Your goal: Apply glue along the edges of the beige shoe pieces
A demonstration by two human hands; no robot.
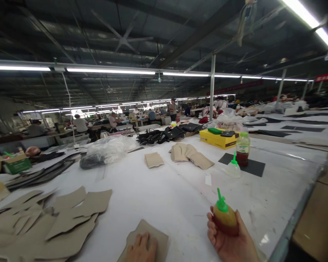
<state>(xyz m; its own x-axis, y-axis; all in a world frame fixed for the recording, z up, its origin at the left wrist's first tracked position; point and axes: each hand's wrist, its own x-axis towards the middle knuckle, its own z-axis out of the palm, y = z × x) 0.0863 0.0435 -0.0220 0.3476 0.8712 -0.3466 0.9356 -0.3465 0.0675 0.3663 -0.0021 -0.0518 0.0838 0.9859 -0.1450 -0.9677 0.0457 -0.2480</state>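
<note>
My right hand [229, 243] is wrapped round a squeeze bottle [225, 220] with a bright green nozzle cap and amber-brown liquid inside. The bottle stands nearly upright above the white table, its nozzle tipped slightly left. Lower down, my left hand [142, 249] rests on a flat beige-grey cut piece [154, 233], fingers apart and pressed on its surface. To the left lies a loose heap of similar cut pieces [68, 225]. Further back are a small stack of tan pieces [153, 160] and a fanned pile [190, 154].
A second squeeze bottle [233, 170] and a bottle of dark red liquid [242, 150] stand by a black sheet [255, 167]. Behind them is a yellow box [217, 140]. Plastic-wrapped goods [106, 149] and black pieces [166, 134] lie at the back. Several people work far off.
</note>
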